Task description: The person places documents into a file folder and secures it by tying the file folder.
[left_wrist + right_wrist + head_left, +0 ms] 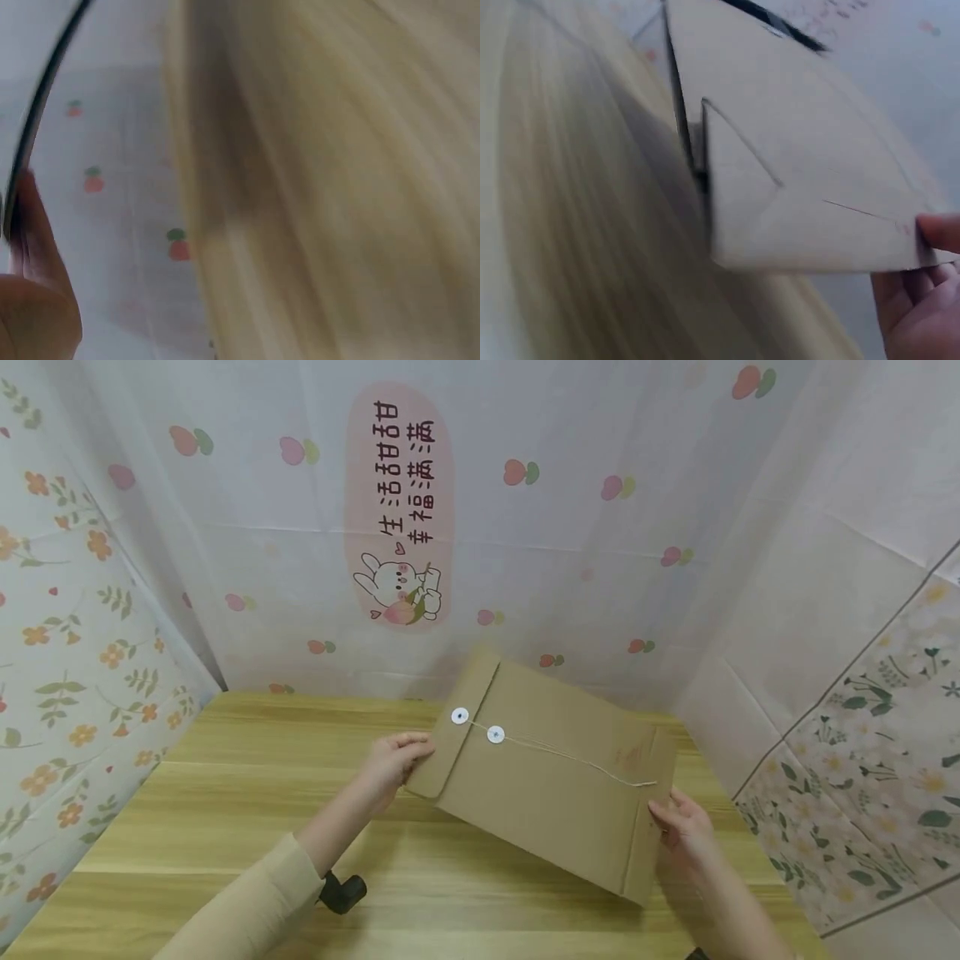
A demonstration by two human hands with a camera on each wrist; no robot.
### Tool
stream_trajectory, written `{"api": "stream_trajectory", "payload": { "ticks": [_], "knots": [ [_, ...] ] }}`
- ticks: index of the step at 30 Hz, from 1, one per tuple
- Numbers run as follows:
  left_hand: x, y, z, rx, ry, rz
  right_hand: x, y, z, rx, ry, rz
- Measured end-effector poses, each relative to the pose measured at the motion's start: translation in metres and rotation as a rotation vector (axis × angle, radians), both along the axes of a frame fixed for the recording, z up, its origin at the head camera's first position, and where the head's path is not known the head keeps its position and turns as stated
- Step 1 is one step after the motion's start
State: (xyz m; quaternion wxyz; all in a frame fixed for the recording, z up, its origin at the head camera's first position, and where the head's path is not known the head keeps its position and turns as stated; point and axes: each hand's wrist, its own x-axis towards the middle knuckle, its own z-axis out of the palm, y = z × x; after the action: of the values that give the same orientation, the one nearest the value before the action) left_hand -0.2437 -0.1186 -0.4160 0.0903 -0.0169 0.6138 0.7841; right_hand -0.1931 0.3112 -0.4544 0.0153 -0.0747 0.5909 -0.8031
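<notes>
A brown kraft-paper envelope [555, 777] with two white button discs and a string spans the space between both hands, tilted over the table. Its flap, bearing one disc, lies on the left side. My left hand [393, 764] pinches the flap's left edge between thumb and fingers. At the opposite end, my right hand [684, 827] grips the edge near the string's loose end. The right wrist view shows the right hand [930, 304] with its thumb on the envelope's face [802, 135] and fingers behind. In the left wrist view the envelope appears edge-on beside the left hand [41, 292].
A wooden-topped table [225, 827] lies beneath. Printed white curtains [585, 552] hang behind it, with floral cloth [82, 727] at the left and more at the right. Black wrist gear [343, 893] protrudes by the left sleeve.
</notes>
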Motion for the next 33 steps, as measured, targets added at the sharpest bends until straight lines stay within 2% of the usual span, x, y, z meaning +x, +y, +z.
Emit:
{"api": "stream_trajectory", "payload": {
  "ticks": [3, 5, 8, 11, 17, 21, 25, 29, 33],
  "knots": [
    [0.006, 0.001, -0.012, -0.161, 0.023, -0.175, -0.006, 0.020, 0.010, 0.099, -0.040, -0.011],
    [0.011, 0.005, -0.019, -0.222, 0.038, -0.258, -0.010, 0.030, 0.016, 0.200, -0.069, -0.022],
    [0.019, 0.013, -0.028, -0.286, 0.046, -0.334, -0.015, 0.044, 0.021, 0.375, -0.110, 0.000],
    [0.025, 0.023, -0.037, -0.334, 0.062, -0.380, -0.019, 0.055, 0.020, 0.517, -0.137, 0.018],
    [0.036, 0.039, -0.055, -0.409, 0.098, -0.427, -0.028, 0.071, 0.000, 0.678, -0.169, 0.019],
    [0.039, 0.048, -0.065, -0.439, 0.077, -0.418, -0.034, 0.077, -0.011, 0.799, -0.194, -0.006],
    [0.040, 0.056, -0.071, -0.454, 0.042, -0.414, -0.037, 0.082, -0.021, 0.946, -0.161, -0.028],
    [0.043, 0.064, -0.076, -0.455, 0.028, -0.413, -0.040, 0.087, -0.032, 0.996, -0.149, -0.039],
    [0.043, 0.070, -0.078, -0.460, 0.024, -0.401, -0.041, 0.088, -0.035, 1.031, -0.150, -0.067]
  ]
}}
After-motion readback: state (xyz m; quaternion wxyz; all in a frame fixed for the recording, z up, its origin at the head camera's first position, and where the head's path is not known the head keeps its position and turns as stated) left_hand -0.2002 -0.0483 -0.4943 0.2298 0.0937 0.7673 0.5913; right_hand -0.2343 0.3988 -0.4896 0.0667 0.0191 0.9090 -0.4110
